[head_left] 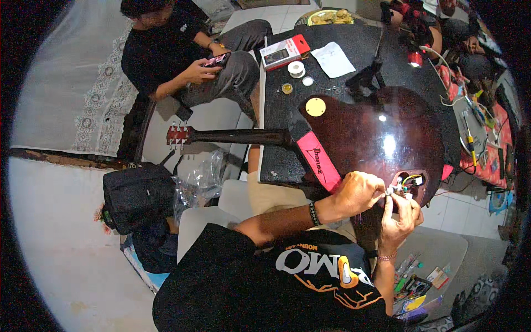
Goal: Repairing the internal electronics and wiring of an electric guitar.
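Observation:
A dark red-brown electric guitar lies face down, its neck pointing left. Near its lower edge a control cavity is uncovered, with coloured wires and small metal parts inside. My left hand is closed at the cavity's left side, fingertips pinched together. From below, my right hand pinches at a small silvery part by the cavity's edge, opposite the left fingertips. What exactly the left fingers grip is hidden. A red strap crosses the guitar beside the left hand.
On the black table are a multimeter box, a white spool, a small round tin and white paper. A soldering iron rests at right. Another person sits at upper left, holding a phone.

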A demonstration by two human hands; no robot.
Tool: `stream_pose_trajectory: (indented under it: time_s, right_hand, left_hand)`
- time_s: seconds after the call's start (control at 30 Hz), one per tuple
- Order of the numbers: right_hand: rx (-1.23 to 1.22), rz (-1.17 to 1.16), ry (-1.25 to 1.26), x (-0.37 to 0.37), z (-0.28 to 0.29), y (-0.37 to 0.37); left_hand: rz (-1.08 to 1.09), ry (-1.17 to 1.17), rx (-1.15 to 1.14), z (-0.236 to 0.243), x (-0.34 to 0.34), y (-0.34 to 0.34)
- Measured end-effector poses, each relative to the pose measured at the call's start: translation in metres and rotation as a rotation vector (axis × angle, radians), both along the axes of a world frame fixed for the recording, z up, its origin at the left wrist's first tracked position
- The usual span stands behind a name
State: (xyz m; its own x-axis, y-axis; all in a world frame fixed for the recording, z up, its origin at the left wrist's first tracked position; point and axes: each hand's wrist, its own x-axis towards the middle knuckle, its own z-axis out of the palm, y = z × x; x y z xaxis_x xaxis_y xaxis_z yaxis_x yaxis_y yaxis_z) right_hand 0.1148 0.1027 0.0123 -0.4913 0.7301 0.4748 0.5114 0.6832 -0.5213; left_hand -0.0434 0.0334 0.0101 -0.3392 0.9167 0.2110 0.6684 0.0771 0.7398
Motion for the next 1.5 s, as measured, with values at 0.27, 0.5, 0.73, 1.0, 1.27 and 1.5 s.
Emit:
stream_pose_trajectory:
  time_s: [0.27,0.5,0.73,1.0,1.27,1.5]
  right_hand:
    - [-0.003,0.007,-0.004,-0.003,0.002,-0.002]
    - [-0.015,-0.027,-0.025,0.007,-0.004,-0.006]
    - [0.071,-0.04,0.052,-0.003,-0.001,0.0]
    - [-0.08,-0.013,0.071,-0.007,-0.002,-0.001]
    - [-0.071,0.001,0.062,0.0,-0.001,-0.002]
    - [-0.125,0.006,0.083,-0.002,0.001,-0.003]
  left_hand:
    - [0.01,-0.044,-0.038,0.007,-0.002,0.0]
    - [0.008,-0.034,-0.014,0.002,0.006,-0.003]
    - [-0.041,-0.058,0.085,-0.006,-0.005,-0.003]
    - [-0.002,-0.439,-0.093,0.02,-0.014,-0.006]
    - [-0.035,-0.302,-0.045,0.013,-0.011,-0.009]
    - [-0.089,-0.199,0.008,0.009,-0.018,-0.014]
